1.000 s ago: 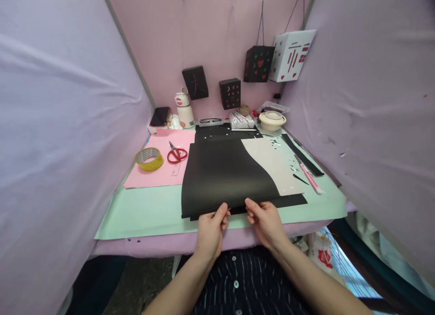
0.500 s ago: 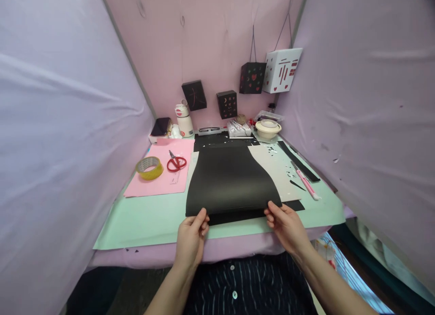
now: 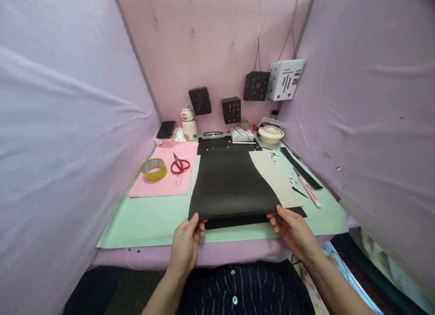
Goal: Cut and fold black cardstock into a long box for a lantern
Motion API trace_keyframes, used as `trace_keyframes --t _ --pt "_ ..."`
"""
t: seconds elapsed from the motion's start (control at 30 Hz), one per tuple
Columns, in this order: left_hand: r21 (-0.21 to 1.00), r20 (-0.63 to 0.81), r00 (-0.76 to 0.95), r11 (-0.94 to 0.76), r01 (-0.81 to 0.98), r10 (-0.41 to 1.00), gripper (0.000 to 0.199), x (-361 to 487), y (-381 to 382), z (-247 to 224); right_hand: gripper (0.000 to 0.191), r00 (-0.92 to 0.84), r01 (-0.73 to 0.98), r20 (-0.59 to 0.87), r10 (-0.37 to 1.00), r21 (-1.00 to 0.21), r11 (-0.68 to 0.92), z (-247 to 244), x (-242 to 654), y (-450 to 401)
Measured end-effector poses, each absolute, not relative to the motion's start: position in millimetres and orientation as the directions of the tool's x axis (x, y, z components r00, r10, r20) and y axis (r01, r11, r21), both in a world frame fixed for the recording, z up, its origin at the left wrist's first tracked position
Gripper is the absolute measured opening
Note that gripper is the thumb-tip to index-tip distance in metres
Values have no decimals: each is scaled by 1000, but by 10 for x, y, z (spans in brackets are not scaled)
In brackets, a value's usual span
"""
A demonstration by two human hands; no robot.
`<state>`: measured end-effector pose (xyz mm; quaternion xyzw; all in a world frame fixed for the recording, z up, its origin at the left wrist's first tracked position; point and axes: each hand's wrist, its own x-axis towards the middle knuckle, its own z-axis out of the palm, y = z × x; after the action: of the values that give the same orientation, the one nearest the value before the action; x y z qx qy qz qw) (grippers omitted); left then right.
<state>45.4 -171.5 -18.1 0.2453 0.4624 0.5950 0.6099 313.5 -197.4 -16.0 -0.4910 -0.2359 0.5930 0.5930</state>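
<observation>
A large black sheet (image 3: 234, 183) curves up off the table toward me, its near edge raised. At its near left corner my left hand (image 3: 186, 240) pinches the edge between thumb and fingers. My right hand (image 3: 294, 229) grips the near right corner the same way. Beneath the raised edge lies another black sheet (image 3: 234, 223), on the light green mat (image 3: 149, 224). Part of a pale sheet (image 3: 280, 183) shows to the right of the black sheet.
Yellow tape (image 3: 154, 170) and red-handled scissors (image 3: 180, 164) lie on pink paper (image 3: 159, 190) at left. A pink cutter (image 3: 310, 190) and black strip (image 3: 302, 168) are at right. Behind stand a bottle (image 3: 189, 123) and bowl (image 3: 271, 135); a black box (image 3: 256, 85) and white box (image 3: 285, 79) hang above.
The view has tilted up slightly. My hands have moved a little farther apart, still holding the sheet's corners, and its near edge looks straighter.
</observation>
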Motion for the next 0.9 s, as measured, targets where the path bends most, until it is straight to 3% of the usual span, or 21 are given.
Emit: trace_keyframes --t 0.17,0.37,0.57,0.9 --pt "910 -233 -199 141 -390 952 41 352 -1711 -180 35 265 -413 -294 918 -895 -167 -198 3189 -1967" --pt "885 -260 -184 158 -437 948 55 272 -1734 -159 39 284 -369 -238 929 -921 -123 -190 3184 -1974" --pt "854 -301 -182 180 -488 936 43 226 -1720 -174 40 268 -421 -268 925 -896 -138 -219 3200 -1967" --pt "820 -343 -208 184 -542 916 44 248 -1732 -149 38 240 -523 -351 905 -832 -184 -228 3208 -1954"
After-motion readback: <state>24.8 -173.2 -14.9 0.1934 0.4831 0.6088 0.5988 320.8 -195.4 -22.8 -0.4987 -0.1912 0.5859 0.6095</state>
